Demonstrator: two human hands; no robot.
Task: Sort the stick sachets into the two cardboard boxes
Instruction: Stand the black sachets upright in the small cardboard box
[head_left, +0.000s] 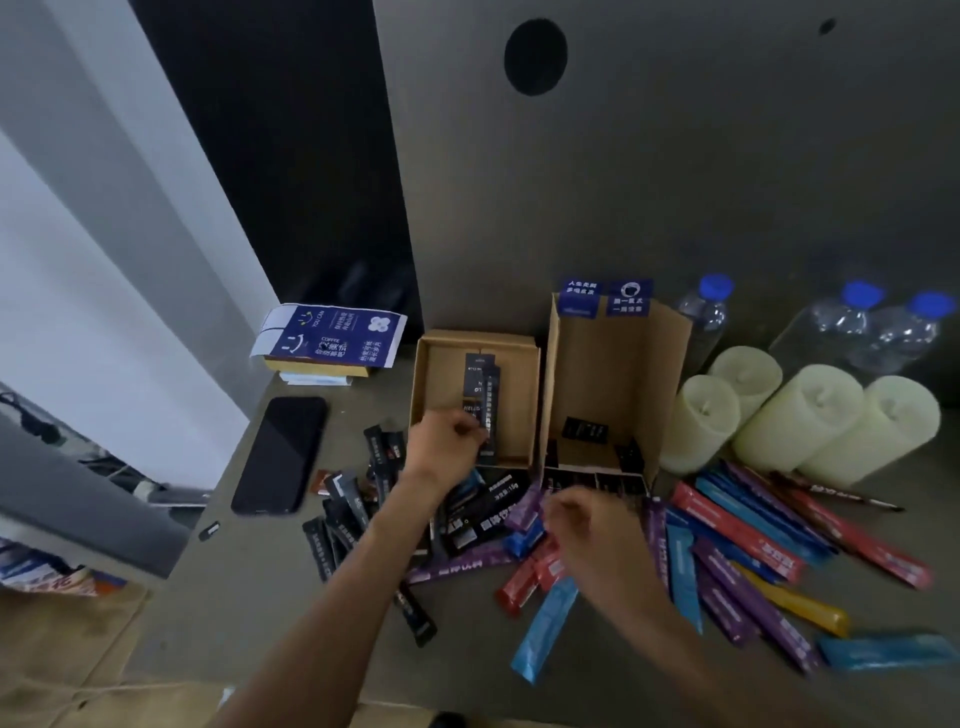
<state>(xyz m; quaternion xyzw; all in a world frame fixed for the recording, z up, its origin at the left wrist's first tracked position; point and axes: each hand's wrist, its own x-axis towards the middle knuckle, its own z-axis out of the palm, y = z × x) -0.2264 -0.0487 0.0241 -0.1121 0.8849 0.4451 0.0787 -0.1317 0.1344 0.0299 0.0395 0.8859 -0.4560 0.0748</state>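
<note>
The right hand (587, 525) is motion-blurred, so its grip cannot be made out.

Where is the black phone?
In the head view, the black phone lies flat on the left of the table, in front of the blue printed cartons and left of the black stick sachets.

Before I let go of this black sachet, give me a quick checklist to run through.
1. Left hand pinches the black sachet inside the shallow box: ok.
2. Only dark sachets seen in that box: ok.
3. Tall box open, floor space free: ok.
4. Right hand has a grip on anything: cannot tell, blurred.
5. Coloured sachets lie close by the right hand: ok.
</note>
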